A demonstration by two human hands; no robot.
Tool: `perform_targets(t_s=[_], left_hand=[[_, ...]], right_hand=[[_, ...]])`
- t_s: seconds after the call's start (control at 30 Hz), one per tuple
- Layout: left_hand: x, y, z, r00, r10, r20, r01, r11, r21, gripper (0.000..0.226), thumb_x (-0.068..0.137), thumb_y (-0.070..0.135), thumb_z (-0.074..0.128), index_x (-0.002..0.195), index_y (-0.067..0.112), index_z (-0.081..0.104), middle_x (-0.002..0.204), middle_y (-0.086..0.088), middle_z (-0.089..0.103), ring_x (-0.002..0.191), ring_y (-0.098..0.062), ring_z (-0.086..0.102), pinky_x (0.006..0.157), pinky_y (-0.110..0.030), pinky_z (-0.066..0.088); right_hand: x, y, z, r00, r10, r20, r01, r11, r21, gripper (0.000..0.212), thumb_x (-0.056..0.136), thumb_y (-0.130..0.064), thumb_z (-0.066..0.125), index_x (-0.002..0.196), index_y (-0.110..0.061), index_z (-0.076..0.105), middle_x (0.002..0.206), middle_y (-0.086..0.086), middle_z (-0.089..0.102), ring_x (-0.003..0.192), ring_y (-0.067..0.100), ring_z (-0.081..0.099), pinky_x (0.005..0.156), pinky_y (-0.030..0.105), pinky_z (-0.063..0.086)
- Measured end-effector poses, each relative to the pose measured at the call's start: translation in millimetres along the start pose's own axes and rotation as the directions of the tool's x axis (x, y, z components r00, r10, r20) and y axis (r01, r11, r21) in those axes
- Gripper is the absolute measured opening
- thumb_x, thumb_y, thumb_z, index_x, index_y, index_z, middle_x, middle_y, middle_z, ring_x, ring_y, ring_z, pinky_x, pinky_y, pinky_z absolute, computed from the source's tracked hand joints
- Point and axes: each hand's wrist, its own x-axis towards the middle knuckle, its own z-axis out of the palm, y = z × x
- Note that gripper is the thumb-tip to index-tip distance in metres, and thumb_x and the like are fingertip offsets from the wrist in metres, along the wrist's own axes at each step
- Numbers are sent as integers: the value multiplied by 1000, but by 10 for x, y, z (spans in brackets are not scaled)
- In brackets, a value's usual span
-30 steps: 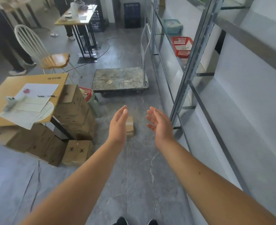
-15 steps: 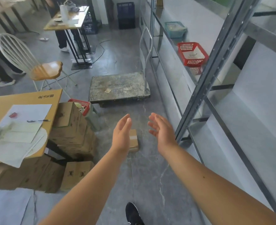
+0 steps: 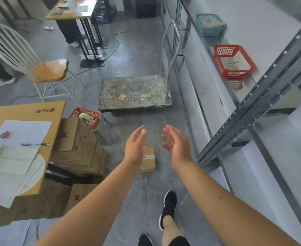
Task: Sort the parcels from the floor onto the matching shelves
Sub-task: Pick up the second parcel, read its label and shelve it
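A chair [image 3: 47, 71] with a wooden seat is standing upper left. Straight ahead, a flat trolley [image 3: 137, 89] is sitting with its handle upright. A pen [image 3: 35, 144] is lying on papers [image 3: 24, 128] on the bench [image 3: 13, 112], and at right a red basket [image 3: 234, 74] is sitting with a teal basket [image 3: 209, 31] beyond it.

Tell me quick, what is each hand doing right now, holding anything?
Left hand: open, fingers straight, holding nothing; it partly covers the small parcel on the floor.
Right hand: open, fingers loosely spread, holding nothing.
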Motion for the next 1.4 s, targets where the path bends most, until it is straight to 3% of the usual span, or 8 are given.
perform_targets(t_s=[0.57,0.73,0.9,1.0,1.07,1.27,1.33,1.4], left_hand=[[1424,-109,380,972,-197,-127,194,980,-38,44,110,44,54,149,27,59,154,3,59,143,-20,54,122,-48,41],[1741,-367,276,955,-275,-110,271,961,-51,45,110,44,54,151,25,58,153,5,59,141,-18,54,122,-45,41],[2091,-796,123,917,-382,-116,375,924,-77,41,111,43,53,145,23,60,140,5,65,130,-16,59,105,-33,45],[2246,-1059,8,886,-445,-132,436,895,-91,29,113,37,49,136,23,60,111,14,64,98,-1,62,71,-16,52],[2307,-1198,-64,876,-464,-130,458,886,-78,23,114,34,47,129,22,59,103,14,62,88,2,58,60,-12,50],[2593,-1830,-232,817,-557,-148,551,831,-82,17,114,34,46,126,25,56,104,15,62,90,6,56,81,-26,46],[2686,-2034,-244,797,-580,-169,572,814,-100,16,115,32,46,123,23,56,100,17,61,87,6,56,77,-23,46],[2782,-2251,-232,776,-604,-179,593,797,-120,16,115,32,46,124,23,55,100,18,60,89,2,59,88,-27,46]], right_hand=[[1650,118,253,980,196,46,-194,980,-46,16,107,-32,57,116,-26,69,122,-1,72,126,26,67,91,36,53],[1892,450,395,973,229,13,-227,972,-66,13,106,-32,59,112,-28,69,120,-1,73,121,24,68,95,40,52],[2158,979,552,959,275,-70,-281,953,-110,10,106,-31,60,109,-29,69,120,2,71,115,22,67,92,38,52],[2277,1365,588,944,316,-90,-326,936,-133,23,106,-33,60,127,-27,66,131,3,70,123,22,68,106,42,52],[2334,1592,599,934,340,-107,-352,927,-127,37,105,-35,60,141,-22,63,139,5,68,127,22,66,114,46,50],[2552,2256,565,902,396,-169,-421,894,-153,57,92,-42,66,143,-19,63,141,6,70,128,22,68,117,49,48],[2668,2469,515,894,399,-203,-433,886,-165,47,98,-34,66,143,-21,63,138,4,71,126,21,68,116,48,48],[2799,2658,453,888,406,-217,-444,879,-173,36,105,-28,61,140,-23,64,130,-3,72,125,20,66,113,42,49]])
